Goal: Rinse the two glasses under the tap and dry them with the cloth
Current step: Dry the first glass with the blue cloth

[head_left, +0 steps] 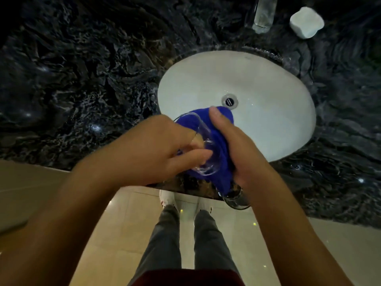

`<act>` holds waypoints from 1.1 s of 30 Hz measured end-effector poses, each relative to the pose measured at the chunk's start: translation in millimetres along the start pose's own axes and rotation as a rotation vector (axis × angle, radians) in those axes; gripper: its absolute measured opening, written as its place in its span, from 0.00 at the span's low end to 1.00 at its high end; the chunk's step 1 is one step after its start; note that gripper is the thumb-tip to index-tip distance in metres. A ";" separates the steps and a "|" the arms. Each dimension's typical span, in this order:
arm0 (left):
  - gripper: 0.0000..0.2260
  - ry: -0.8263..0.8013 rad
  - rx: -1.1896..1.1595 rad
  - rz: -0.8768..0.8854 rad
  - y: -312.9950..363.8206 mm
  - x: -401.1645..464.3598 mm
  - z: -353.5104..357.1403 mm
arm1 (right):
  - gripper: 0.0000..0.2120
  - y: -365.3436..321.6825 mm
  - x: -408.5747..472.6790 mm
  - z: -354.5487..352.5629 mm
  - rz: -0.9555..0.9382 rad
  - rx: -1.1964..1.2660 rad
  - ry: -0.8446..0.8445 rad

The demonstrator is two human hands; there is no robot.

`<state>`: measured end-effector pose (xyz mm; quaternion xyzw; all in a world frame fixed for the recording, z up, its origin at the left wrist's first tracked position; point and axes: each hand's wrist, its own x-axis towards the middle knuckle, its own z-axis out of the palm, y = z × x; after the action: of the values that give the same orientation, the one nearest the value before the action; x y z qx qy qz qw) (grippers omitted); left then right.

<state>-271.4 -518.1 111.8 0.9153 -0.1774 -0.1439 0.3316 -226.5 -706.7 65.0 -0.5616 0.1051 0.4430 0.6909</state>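
Note:
My left hand [162, 147] grips a clear glass [203, 141], tilted above the sink's front rim. A blue cloth [221, 155] is wrapped against the glass's right side and reaches its mouth. My right hand [237, 147] holds that cloth, thumb pointing up along it. A second clear glass [237, 200] stands on the counter's front edge, partly hidden under my right wrist and the hanging cloth. The tap [263, 13] shows only at the top edge, blurred.
The white oval sink [268, 96] with a metal drain [229, 101] sits in a dark marble counter [82, 79]. A white soap-like block [306, 22] lies at the top right. Below are a tiled floor and my legs.

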 end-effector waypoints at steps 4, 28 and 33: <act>0.14 0.220 0.068 -0.059 13.2 11.0 2.0 | 0.27 4.8 -1.0 3.8 -0.070 0.146 -0.007; 0.32 0.591 -0.646 -0.328 -9.3 -19.6 48.4 | 0.30 -56.2 -19.5 20.9 -0.517 0.228 0.317; 0.33 0.551 -0.615 -0.308 -10.3 -14.8 33.5 | 0.06 -63.5 -21.0 30.7 -0.897 -0.575 0.337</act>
<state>-295.1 -523.1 82.5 0.7941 0.1070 0.0117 0.5982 -203.2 -688.8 132.6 -0.7801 -0.1604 0.0205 0.6044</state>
